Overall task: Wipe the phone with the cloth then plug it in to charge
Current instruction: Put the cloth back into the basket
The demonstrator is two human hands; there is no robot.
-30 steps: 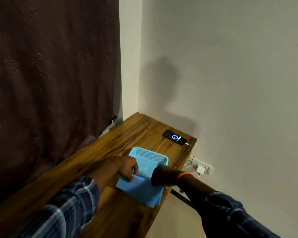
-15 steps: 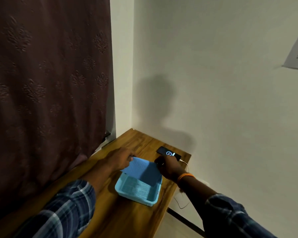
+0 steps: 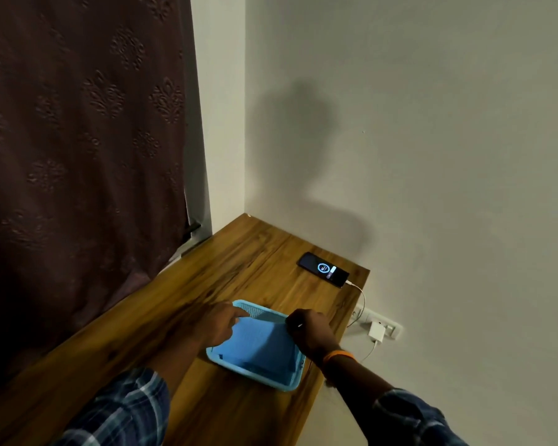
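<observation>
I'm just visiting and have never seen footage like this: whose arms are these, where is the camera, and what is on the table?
There is no machine here. A person wears a camera on the head, so you look down along their own arms. The left hand and right hand are both at a blue cloth, laying it in a light blue plastic basket on a wooden table. The right hand's grip pinches the cloth's far corner; the left hand's hold I cannot make out. Farther off lies a phone, screen lit, with a white cable running to a charger in the wall socket.
</observation>
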